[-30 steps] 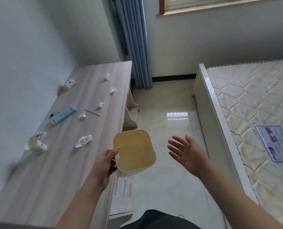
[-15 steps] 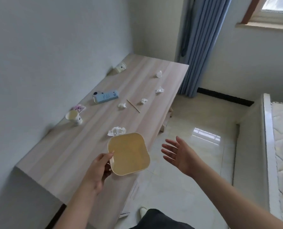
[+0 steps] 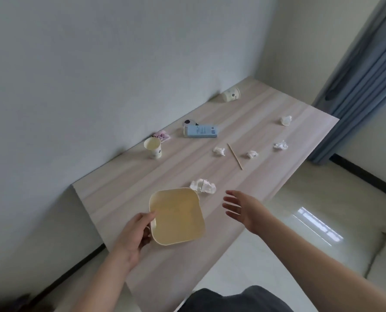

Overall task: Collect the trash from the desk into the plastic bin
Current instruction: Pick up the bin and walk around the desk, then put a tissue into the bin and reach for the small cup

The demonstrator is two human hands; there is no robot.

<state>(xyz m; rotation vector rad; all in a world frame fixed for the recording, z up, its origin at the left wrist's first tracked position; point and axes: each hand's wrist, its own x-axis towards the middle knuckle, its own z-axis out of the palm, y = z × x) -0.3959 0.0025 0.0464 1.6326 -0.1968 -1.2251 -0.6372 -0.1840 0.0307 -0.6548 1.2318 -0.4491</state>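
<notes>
Left hand (image 3: 136,233) clamped on the near-left rim of the bin (image 3: 177,218), thumb inside the wall, bin held over the near end of the desk (image 3: 111,199); cannot tell whether resting on the wood or just above it. Right hand (image 3: 244,209) spread and empty, fingers toward the nearest wad (image 3: 203,186), just beside the bin's far corner.

Trash scattered across the desk: three small wads (image 3: 219,151) (image 3: 252,154) (image 3: 280,145) mid-desk, another (image 3: 286,120) near the far right edge, a stick (image 3: 235,156) lying between the first two, a cup (image 3: 153,147) upright near the wall, a second cup (image 3: 231,95) on its side at the far end, a blue box (image 3: 201,131) and a pink wrapper (image 3: 162,135) close to the wall.

Likely slips: one-handed rim grip and an empty, light bin, so easy to tip if bumped. Wads light and loose; a quick swipe apt to flick one over the right edge onto the floor. Stick thin and flat, hard to pinch, prone to roll. Tipped cup free to roll along the wall. Upright cup possibly holding liquid; contents not visible.

Room: wall tight along the left, no approach from there. Right and near edges open to floor, plenty of space for the right arm. Far items well apart from the bin, calling for a long reach or carrying the bin along. Curtain (image 3: 363,86) beyond the far corner, clear of the work.
</notes>
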